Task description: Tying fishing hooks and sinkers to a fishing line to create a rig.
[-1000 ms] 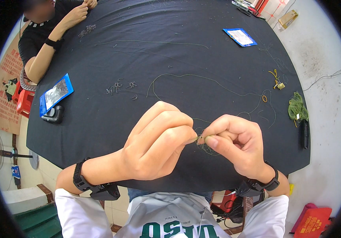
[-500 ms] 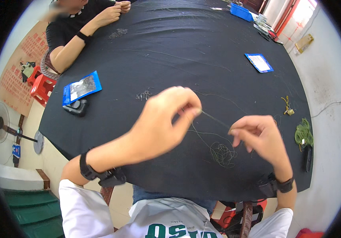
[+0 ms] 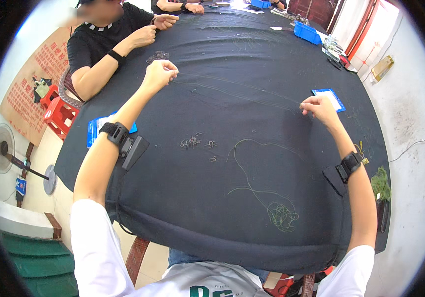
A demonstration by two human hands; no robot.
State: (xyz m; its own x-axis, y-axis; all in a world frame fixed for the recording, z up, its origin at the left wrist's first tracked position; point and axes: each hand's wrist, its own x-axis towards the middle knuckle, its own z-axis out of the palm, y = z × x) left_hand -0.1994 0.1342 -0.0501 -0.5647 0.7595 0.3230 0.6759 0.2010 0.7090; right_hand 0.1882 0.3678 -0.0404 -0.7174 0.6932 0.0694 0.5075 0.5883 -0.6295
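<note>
My left hand (image 3: 160,74) reaches out to the far left over the dark table, thumb and fingers pinched on thin green line. Across to the right, my right hand (image 3: 319,107) also pinches the line, near a blue-and-white packet (image 3: 330,98). A thin stretch of green line (image 3: 237,88) runs between the two hands just above the cloth. Below them lies a small cluster of dark metal hooks (image 3: 190,142). Closer to me rests a loose tangle of green line (image 3: 282,218), with a strand curving up from it.
The black cloth (image 3: 197,198) covers the table. Behind my left forearm lies another blue packet (image 3: 93,131). A dark pile (image 3: 158,56) sits near a co-worker (image 3: 108,49). At right are a green line bundle (image 3: 380,184) and a blue bin (image 3: 307,32).
Both hands have moved forward and far apart, from close together near the middle. The line between them is now much longer. The hooks show more fully.
</note>
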